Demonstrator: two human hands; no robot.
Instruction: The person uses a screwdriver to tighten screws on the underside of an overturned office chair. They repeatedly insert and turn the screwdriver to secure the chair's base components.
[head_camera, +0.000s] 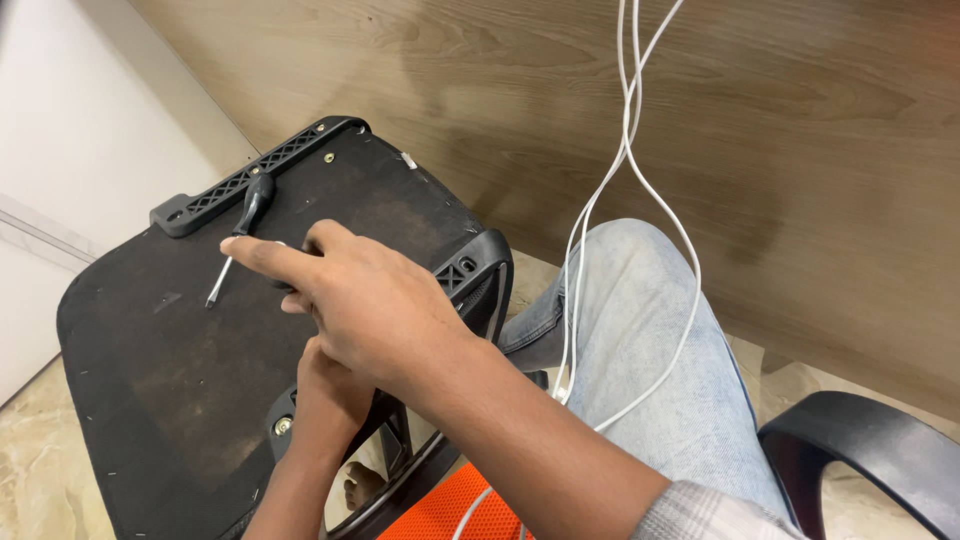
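1. Screwdriver (238, 242) lying loose on upturned black chair seat (150, 380), near its plastic bracket (250, 176).
2. Right hand (370, 305) over seat, forefinger extended, gripping nothing visible.
3. Left hand (330, 392) underneath, grip hidden, cannot tell.
4. White cables (625, 150) hanging across knee.

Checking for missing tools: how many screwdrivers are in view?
1. The screwdriver lies on the black chair base, just beyond the right hand. Others may be hidden under the hands.

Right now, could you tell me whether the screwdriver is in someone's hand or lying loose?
Lying loose. The screwdriver rests flat on the black upturned chair seat, just beyond the right hand; no fingers close around it.
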